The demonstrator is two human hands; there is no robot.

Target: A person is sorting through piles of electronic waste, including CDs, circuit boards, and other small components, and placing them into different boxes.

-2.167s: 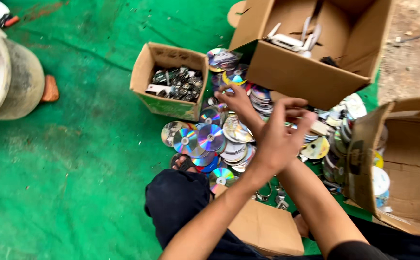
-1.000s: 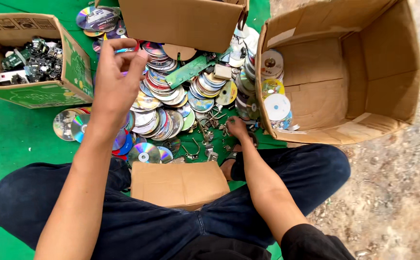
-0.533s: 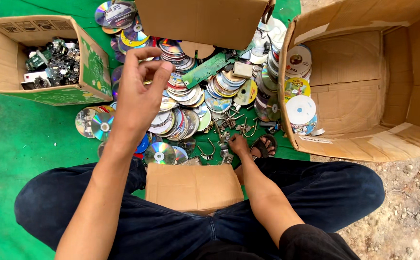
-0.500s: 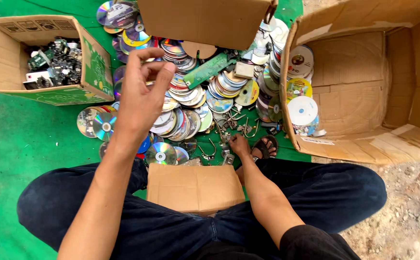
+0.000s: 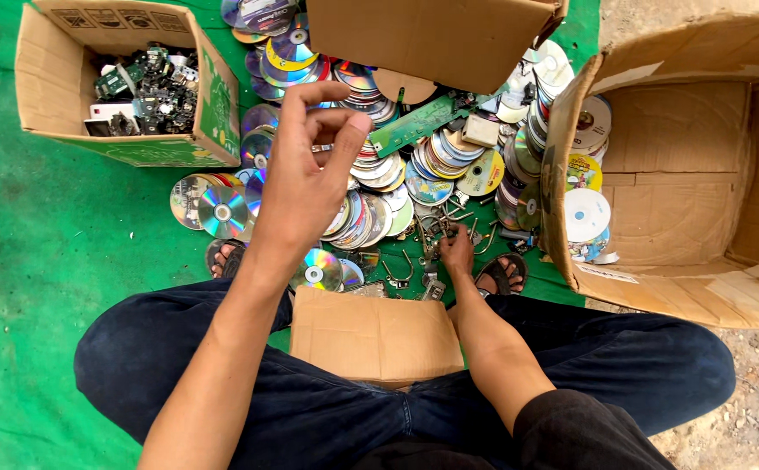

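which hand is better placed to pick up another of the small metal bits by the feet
Right, probably. The right hand is down on the small metal bits on the green mat, fingers among them. The left hand is raised above the discs, fingertips pinched.

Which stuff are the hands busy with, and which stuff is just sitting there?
In use:
left hand, raised, fingers pinched
right hand, down in the small metal pieces

Just lying about:
discs
green circuit board
box of parts
big open box
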